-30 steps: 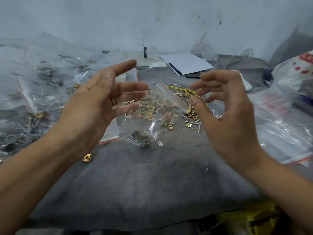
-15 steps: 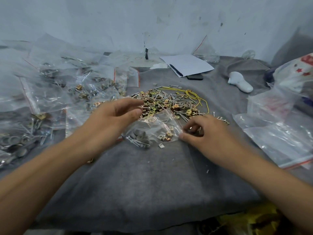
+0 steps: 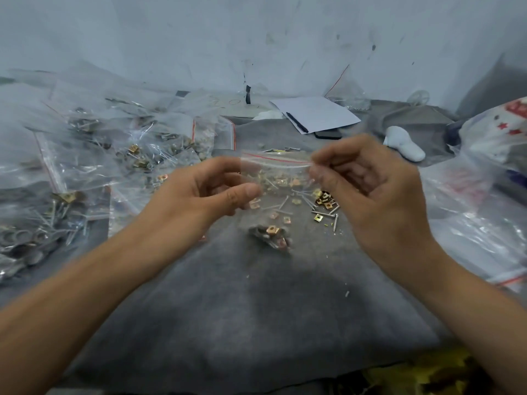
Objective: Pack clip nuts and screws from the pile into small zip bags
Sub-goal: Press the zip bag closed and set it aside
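Note:
A small clear zip bag with a red strip along its top hangs in the air over the grey cloth. Clip nuts and screws bunch at its bottom. My right hand pinches the bag's top right corner. My left hand is at the bag's left edge with fingers curled; the image is blurred there and contact is unclear. The pile of brass clip nuts and screws lies on the cloth behind the bag, partly hidden by it and by my right hand.
Several filled zip bags are heaped at the left. Larger plastic bags lie at the right. White paper with a pen, a dark phone and a white object sit near the back wall.
Half a second ago the bag lay on the cloth under both hands. Now it is lifted upright, and both hands have risen with it.

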The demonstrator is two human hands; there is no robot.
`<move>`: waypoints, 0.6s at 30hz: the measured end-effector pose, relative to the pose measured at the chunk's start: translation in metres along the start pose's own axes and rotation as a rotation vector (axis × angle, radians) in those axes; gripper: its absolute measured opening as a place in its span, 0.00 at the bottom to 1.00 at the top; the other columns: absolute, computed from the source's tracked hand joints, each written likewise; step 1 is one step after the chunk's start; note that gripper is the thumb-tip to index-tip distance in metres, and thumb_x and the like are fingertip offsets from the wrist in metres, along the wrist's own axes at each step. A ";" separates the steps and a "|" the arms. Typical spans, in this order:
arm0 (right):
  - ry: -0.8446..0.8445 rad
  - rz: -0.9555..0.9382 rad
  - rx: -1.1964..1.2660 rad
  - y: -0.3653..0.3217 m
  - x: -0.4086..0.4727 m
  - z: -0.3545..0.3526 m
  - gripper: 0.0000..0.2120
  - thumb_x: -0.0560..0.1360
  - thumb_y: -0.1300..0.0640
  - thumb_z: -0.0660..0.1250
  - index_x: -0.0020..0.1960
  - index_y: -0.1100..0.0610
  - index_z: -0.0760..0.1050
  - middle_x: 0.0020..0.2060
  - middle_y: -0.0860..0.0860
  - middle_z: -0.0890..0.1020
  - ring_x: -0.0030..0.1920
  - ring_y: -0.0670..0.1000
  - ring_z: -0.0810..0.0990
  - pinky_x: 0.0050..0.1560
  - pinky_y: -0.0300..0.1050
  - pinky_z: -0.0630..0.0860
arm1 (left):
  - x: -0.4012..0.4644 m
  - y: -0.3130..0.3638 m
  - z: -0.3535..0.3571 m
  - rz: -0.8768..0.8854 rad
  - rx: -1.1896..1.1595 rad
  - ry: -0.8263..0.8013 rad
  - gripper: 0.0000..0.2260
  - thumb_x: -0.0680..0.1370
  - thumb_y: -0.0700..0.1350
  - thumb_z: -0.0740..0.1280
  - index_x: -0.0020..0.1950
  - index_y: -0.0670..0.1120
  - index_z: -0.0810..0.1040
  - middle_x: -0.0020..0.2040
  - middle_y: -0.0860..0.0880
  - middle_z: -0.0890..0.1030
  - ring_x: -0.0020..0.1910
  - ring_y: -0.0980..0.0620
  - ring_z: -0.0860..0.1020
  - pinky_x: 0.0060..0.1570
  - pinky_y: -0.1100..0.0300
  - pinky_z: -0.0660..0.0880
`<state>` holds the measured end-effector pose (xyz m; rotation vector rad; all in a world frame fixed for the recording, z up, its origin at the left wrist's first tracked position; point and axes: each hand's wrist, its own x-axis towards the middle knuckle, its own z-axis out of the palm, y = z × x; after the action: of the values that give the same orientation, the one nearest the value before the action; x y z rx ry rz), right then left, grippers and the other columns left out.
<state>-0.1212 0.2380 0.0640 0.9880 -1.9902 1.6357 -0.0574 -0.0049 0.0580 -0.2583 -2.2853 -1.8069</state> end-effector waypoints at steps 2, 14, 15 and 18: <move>0.028 -0.010 0.029 -0.007 0.000 0.001 0.10 0.77 0.61 0.77 0.57 0.54 0.81 0.46 0.50 0.87 0.48 0.54 0.87 0.53 0.42 0.81 | -0.002 0.003 0.005 0.072 -0.015 0.035 0.10 0.76 0.51 0.73 0.56 0.51 0.86 0.51 0.46 0.87 0.44 0.51 0.82 0.46 0.57 0.78; 0.163 0.115 0.224 -0.027 -0.004 0.002 0.15 0.69 0.60 0.82 0.55 0.56 0.83 0.43 0.52 0.89 0.44 0.51 0.88 0.48 0.39 0.82 | -0.005 0.019 0.008 0.204 -0.096 0.239 0.07 0.69 0.45 0.78 0.46 0.48 0.90 0.39 0.51 0.88 0.36 0.62 0.81 0.38 0.71 0.76; 0.162 0.132 0.240 -0.027 -0.003 0.002 0.15 0.69 0.60 0.82 0.54 0.56 0.83 0.43 0.52 0.89 0.44 0.51 0.88 0.48 0.39 0.82 | -0.005 0.020 0.008 0.210 -0.087 0.255 0.07 0.69 0.45 0.79 0.45 0.47 0.89 0.39 0.51 0.88 0.35 0.62 0.81 0.38 0.70 0.76; 0.155 0.171 0.289 -0.028 -0.003 0.003 0.14 0.69 0.61 0.81 0.52 0.56 0.83 0.43 0.52 0.89 0.43 0.50 0.88 0.47 0.39 0.83 | -0.006 0.024 0.006 0.211 -0.061 0.295 0.07 0.67 0.48 0.80 0.43 0.50 0.89 0.39 0.51 0.88 0.35 0.60 0.82 0.39 0.69 0.77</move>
<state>-0.0989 0.2341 0.0809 0.7736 -1.8124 2.0695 -0.0460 0.0060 0.0773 -0.2178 -1.9283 -1.6847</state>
